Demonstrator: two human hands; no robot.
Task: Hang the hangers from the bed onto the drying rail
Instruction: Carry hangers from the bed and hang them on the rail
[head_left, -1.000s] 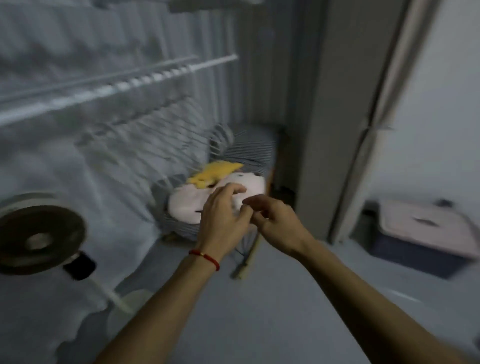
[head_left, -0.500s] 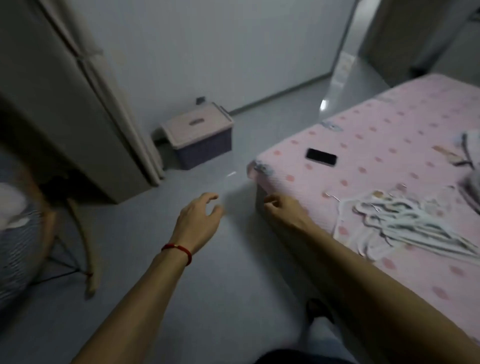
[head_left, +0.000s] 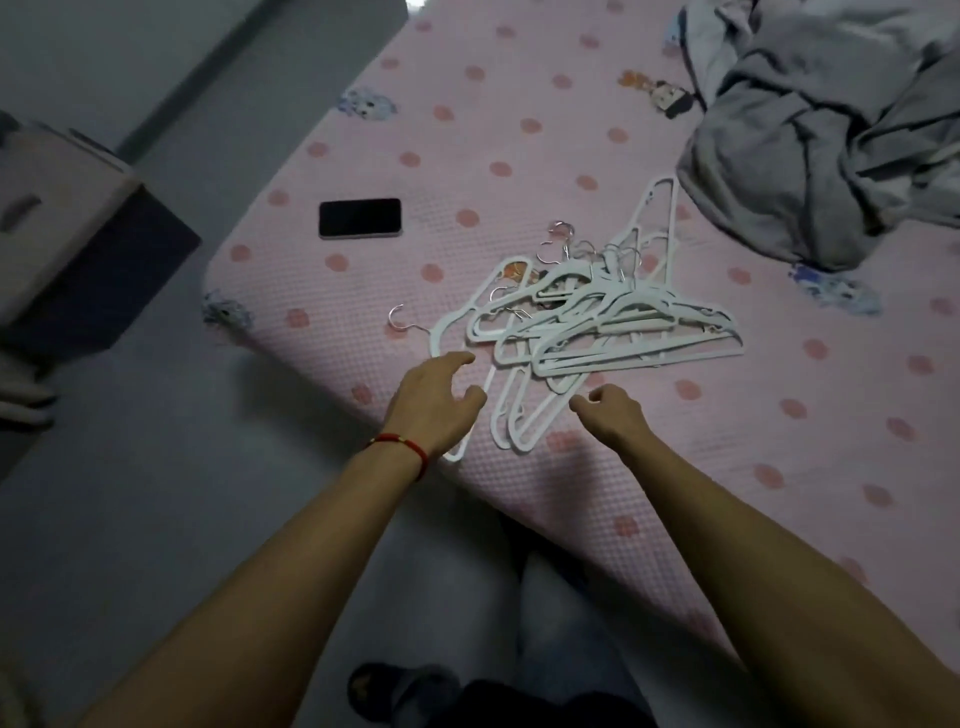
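**Fingers spread above a heap of white hangers at the bed's edge**

Fingers (head_left: 457, 364) of your left hand (head_left: 434, 408) are loosely spread and hold nothing, hovering over the near end of the pile; whether they touch the lowest hanger beneath the palm cannot be told. A red string bracelet (head_left: 402, 447) circles that wrist. Your right hand (head_left: 610, 413) reaches in just beside it, its fingers curled loosely inward and likewise holding nothing, close to the tips of the nearest hangers. Below, at the frame's bottom, a dark slipper (head_left: 400, 691) stands on the grey floor (head_left: 156, 519). The hangers (head_left: 587, 327) lie tangled in one heap on the pink dotted bed (head_left: 779, 467), metal hooks pointing away from you and to the left. Beyond them to the left a black phone (head_left: 360, 217) lies flat on the sheet, well apart from the pile. A storage box (head_left: 67, 244) sits on the floor at far left. Crumpled grey clothing (head_left: 821, 130) fills the bed's far right corner.
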